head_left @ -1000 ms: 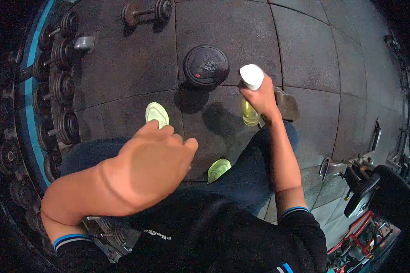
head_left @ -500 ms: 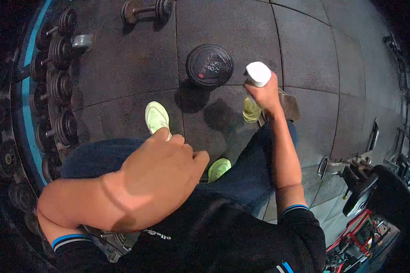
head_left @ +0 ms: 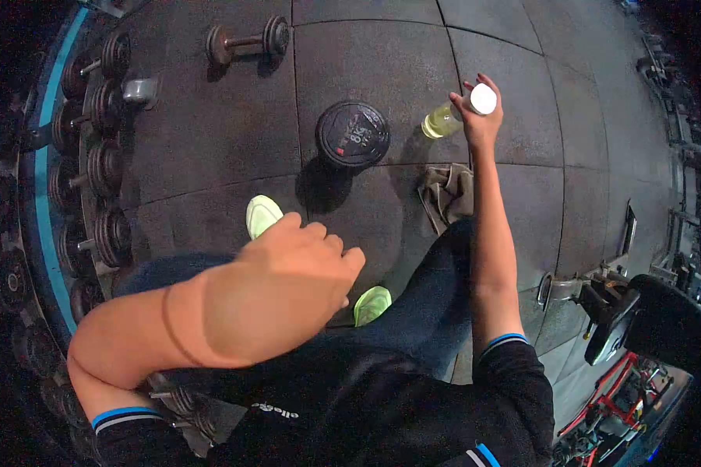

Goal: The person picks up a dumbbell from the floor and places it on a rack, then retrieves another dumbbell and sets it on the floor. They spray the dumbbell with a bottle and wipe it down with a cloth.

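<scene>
My right hand [head_left: 479,117] is wrapped round the neck of a spray bottle [head_left: 442,122] with a white head and yellow liquid in its clear body. The bottle leans away to the upper right in this view, its base close to the floor. Just below lies a crumpled brown-grey cloth [head_left: 446,191], beside my right knee. To the left of the bottle stands a round black weight [head_left: 354,134] marked 8 KG. My left hand [head_left: 296,265] hovers before my body, fingers curled down, with nothing showing in it; its palm is hidden.
A dumbbell [head_left: 247,40] lies on the dark tiled floor [head_left: 374,62] ahead. Along the left side runs a rack of dumbbells [head_left: 105,167]. Gym equipment [head_left: 600,311] stands at the right. Light green shoes [head_left: 264,214] are on my feet.
My right hand has carried the spray bottle forward and to the right, away from my knee. The cloth is now uncovered. My left hand has shifted only slightly.
</scene>
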A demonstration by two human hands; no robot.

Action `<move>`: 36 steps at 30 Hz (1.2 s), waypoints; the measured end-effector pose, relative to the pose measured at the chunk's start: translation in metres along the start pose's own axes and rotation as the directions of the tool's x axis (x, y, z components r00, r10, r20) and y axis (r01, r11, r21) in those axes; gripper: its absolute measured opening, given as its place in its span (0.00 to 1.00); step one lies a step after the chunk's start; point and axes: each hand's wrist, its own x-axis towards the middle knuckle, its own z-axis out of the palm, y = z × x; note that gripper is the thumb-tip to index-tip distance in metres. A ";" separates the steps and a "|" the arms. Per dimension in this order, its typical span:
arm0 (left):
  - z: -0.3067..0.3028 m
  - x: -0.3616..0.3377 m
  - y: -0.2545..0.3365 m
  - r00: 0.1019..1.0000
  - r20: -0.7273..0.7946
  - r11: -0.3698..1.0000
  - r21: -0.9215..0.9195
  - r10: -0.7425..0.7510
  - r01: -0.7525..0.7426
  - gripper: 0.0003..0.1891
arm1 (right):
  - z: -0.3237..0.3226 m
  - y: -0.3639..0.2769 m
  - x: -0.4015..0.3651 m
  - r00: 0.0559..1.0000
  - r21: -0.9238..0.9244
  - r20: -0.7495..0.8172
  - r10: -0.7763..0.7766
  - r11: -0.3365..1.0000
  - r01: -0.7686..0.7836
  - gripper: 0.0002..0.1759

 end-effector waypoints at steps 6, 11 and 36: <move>-0.008 0.021 -0.043 0.998 0.060 0.991 -0.132 0.003 0.005 0.20 | 0.009 0.038 -0.004 0.996 -0.094 0.040 0.077 0.993 -0.073 0.53; 0.004 0.054 -0.110 0.968 0.190 0.952 -0.229 -0.162 0.204 0.30 | -0.016 0.036 -0.030 0.998 -0.464 0.030 0.057 0.885 -0.036 0.64; 0.155 0.111 -0.128 0.988 0.120 0.622 -0.768 -0.095 0.153 0.37 | -0.061 -0.123 -0.122 0.654 -0.669 0.517 0.552 0.738 -0.094 0.16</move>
